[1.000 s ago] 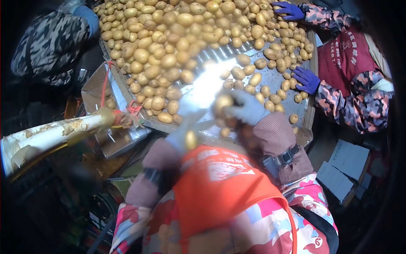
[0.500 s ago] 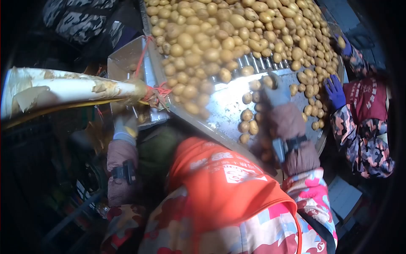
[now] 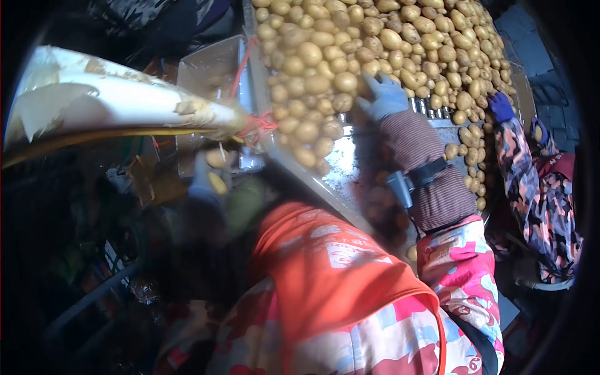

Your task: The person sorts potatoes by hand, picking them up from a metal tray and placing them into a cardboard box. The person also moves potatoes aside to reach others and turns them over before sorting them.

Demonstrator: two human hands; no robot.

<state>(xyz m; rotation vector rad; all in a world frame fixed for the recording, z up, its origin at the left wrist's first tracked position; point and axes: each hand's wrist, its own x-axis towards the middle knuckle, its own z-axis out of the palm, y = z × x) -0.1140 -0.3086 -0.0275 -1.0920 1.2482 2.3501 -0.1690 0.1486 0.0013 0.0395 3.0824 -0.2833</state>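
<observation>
Clearly, the right hand (image 3: 381,97) lies well to the right of the white tube (image 3: 144,103), gloved, its fingers spread loosely apart and touching the heap of potatoes (image 3: 390,40); it is not clenched; the left hand (image 3: 202,178), also gloved, sits just below the tube's tied end, beside the cardboard box (image 3: 206,65); one potato (image 3: 217,158) shows at its fingertips and one yellow patch (image 3: 217,183) against its palm side, yet I cannot tell whether it grips or has released either.

One tube, one box and one metal table (image 3: 345,164) are in view, the table to the right of the tube; the potatoes on it are too many to count; about five roller bars (image 3: 431,109) show beyond the right sleeve (image 3: 412,140); at the far right from the tube, one co-worker has two purple gloves, one (image 3: 500,107) at the heap's edge, the other (image 3: 542,139) seemingly around a potato.

Motion blur smears the left hand and its forearm; the tube crosses in front of the box, hiding part of it; above the tube, a second person in camouflage (image 3: 147,15) is cut off by the frame.
</observation>
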